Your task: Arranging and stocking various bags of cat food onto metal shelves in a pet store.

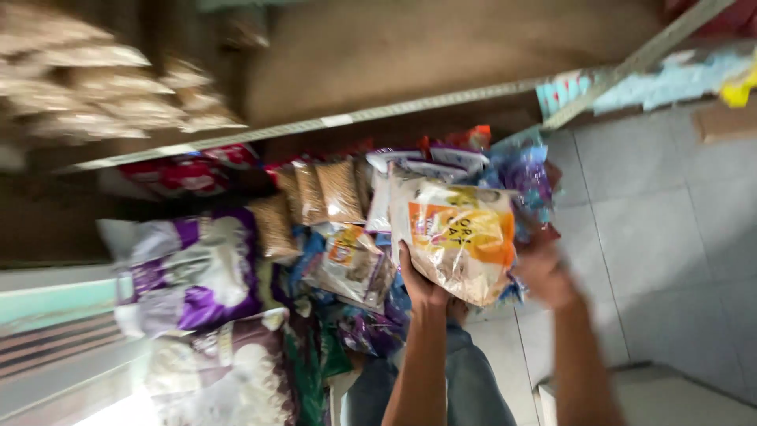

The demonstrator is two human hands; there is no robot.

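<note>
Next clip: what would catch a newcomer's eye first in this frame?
First, the white and orange packet at centre, held up between the left hand and the blurred right hand. Behind it, a crowded shelf of snack bags stands out, chiefly a large purple and white bag at left. Clear bags of brown grain stand in a row above.

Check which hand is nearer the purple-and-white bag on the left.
Left. The left hand grips the lower left of the orange-and-white bag, on the side toward the purple-and-white bag. The right hand, blurred, is at that bag's far right edge, farther away.
</note>
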